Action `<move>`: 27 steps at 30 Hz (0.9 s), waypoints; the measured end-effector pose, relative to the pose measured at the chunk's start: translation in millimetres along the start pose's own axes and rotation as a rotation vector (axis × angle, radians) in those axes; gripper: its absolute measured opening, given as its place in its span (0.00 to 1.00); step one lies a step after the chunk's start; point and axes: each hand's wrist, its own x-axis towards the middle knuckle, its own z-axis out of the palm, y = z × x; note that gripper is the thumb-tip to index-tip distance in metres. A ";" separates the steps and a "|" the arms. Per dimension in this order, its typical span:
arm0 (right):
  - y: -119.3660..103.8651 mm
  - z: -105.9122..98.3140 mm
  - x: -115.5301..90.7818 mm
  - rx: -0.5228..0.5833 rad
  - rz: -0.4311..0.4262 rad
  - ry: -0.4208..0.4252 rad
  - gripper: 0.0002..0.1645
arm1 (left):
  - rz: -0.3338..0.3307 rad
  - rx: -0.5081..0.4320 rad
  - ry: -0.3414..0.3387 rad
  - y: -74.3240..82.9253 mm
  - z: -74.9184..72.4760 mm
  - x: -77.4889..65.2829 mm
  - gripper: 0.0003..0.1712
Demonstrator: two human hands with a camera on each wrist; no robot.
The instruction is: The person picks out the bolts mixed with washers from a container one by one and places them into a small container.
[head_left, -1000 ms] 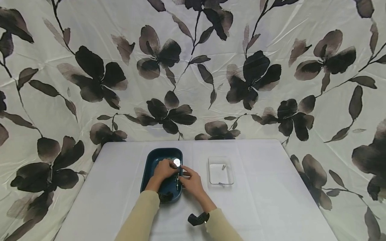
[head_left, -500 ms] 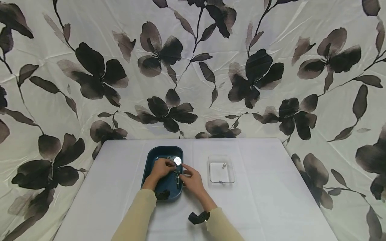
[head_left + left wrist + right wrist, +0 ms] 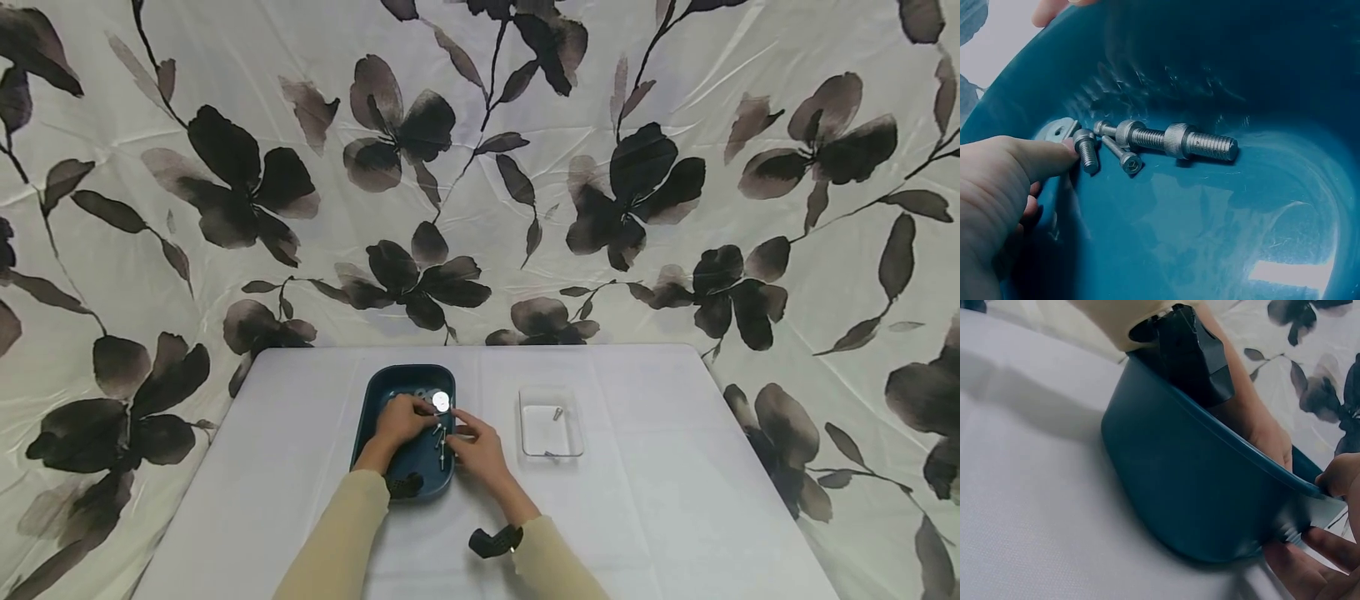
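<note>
A deep blue tray (image 3: 420,479) holds socket-head bolts and washers. My left hand (image 3: 400,418) reaches into it. In the left wrist view, the thumb tip is right at the head of a short bolt (image 3: 1088,152), overlapping a pale washer (image 3: 1057,130); the index finger is hidden, so I cannot tell whether the bolt is pinched. Beside it lie a small bolt (image 3: 1124,156) and a row of larger bolts (image 3: 1175,140). My right hand (image 3: 477,450) grips the tray's right side, thumb over the rim and fingers (image 3: 1297,569) against the outer wall.
Right of the tray stands a clear plastic container (image 3: 522,425) with a bolt (image 3: 557,413) inside and a small piece (image 3: 552,455) near its front wall. A bright round disc (image 3: 441,402) and washers (image 3: 422,394) sit at the tray's far end. Floral cloth (image 3: 405,283) hangs behind the white table (image 3: 637,500).
My left hand has drawn slightly back and left inside the tray, exposing washers and more of the bolts. My right hand keeps its hold on the tray's side.
</note>
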 end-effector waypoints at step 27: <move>-0.4 0.2 -3.4 -0.038 -0.011 0.009 0.28 | 0.102 -0.280 0.103 6.9 -10.7 -4.8 0.09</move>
